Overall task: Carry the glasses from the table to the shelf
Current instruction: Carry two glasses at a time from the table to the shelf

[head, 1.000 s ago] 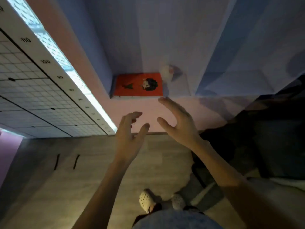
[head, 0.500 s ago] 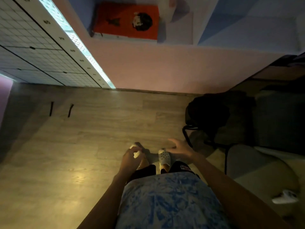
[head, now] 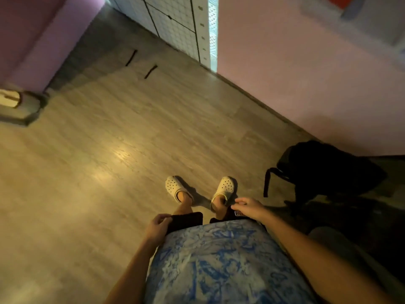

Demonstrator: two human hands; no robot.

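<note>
No glasses and no table are in view. My left hand (head: pixel 156 227) hangs by my left thigh with its fingers loosely curled and nothing in it. My right hand (head: pixel 248 207) hangs in front of my right thigh, fingers relaxed and apart, also holding nothing. Only a blurred corner of the shelf (head: pixel 359 7), with a patch of orange, shows at the top right above the pink panel (head: pixel 306 73).
I look down at a wooden floor (head: pixel 109 150) and my feet in white clogs (head: pixel 224 187). A black bag (head: pixel 324 170) lies on the floor at the right. A white gridded board (head: pixel 175 23) leans at the top. A small object (head: pixel 13 102) sits at the left edge.
Both hands have dropped from in front of the shelf down to my thighs. The view has swung down and to the left, so the shelf has slid almost out of sight.
</note>
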